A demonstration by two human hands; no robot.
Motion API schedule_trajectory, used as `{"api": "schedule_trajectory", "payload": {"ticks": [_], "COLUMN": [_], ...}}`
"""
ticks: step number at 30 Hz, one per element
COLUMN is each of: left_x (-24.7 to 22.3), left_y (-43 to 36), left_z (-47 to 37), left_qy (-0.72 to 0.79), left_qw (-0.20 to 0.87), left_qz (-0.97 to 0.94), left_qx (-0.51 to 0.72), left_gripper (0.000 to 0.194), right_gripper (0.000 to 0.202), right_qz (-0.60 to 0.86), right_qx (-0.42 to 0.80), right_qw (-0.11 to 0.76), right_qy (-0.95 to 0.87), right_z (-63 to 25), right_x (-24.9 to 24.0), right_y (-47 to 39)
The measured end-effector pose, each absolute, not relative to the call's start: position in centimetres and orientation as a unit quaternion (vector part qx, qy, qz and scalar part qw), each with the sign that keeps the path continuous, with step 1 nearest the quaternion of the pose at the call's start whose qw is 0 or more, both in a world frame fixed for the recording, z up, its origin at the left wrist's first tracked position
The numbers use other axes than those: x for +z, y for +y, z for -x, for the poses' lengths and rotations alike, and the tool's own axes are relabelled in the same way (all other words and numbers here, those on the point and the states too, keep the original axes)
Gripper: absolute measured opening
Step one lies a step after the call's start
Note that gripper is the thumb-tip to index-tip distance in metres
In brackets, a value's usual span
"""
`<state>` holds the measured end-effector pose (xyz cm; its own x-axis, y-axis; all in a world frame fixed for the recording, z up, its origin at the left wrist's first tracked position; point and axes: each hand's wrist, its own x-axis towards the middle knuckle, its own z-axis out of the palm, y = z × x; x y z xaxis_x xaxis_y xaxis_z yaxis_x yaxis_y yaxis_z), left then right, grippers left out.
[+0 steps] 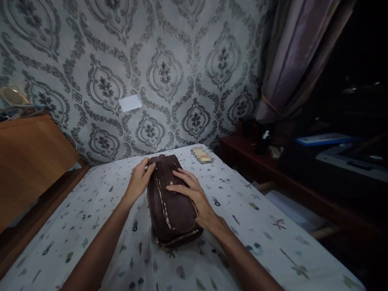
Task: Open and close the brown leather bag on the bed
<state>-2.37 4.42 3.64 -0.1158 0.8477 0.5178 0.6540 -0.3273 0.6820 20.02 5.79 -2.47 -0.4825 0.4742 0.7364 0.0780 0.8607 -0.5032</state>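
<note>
A dark brown leather-look bag with gold zips and a strap along its top lies on a white patterned bedsheet. My left hand grips its far left corner, thumb on top and the other fingers around the side. Across the bag's right side rests my right hand, its fingers spread. The right index finger lies close to the small gold clasp on the strap. One zip runs lengthwise beside the strap, and another follows the near end. The bag's contents are hidden.
Near the far edge of the sheet lies a blurred-out rectangular item. A wooden panel stands at the left. A dark red shelf with a blue-edged object borders the right, under a tied curtain. The patterned wall rises behind.
</note>
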Motion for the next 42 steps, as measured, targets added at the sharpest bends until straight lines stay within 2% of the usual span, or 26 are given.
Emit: {"api": "schedule_trajectory", "payload": {"ticks": [6, 29, 42], "left_x": [3.3, 4.3, 4.2], "left_y": [4.6, 3.2, 1.7], "left_z": [2.7, 1.6, 1.1], "left_qy": [0.568, 0.533, 0.538], "left_qw": [0.121, 0.238, 0.207], "left_qz": [-0.644, -0.615, -0.641], "left_qx": [0.498, 0.53, 0.507], "left_gripper": [0.016, 0.035, 0.034], "right_gripper": [0.033, 0.039, 0.042], "right_qz": [0.166, 0.172, 0.166], "right_qx": [0.226, 0.226, 0.216], "right_qw": [0.498, 0.492, 0.484], "right_qy": [-0.821, -0.823, -0.831], "right_z": [-19.7, -19.8, -19.9], "right_x": [-2.6, -2.5, -2.4], "right_y": [5.9, 5.8, 5.9]}}
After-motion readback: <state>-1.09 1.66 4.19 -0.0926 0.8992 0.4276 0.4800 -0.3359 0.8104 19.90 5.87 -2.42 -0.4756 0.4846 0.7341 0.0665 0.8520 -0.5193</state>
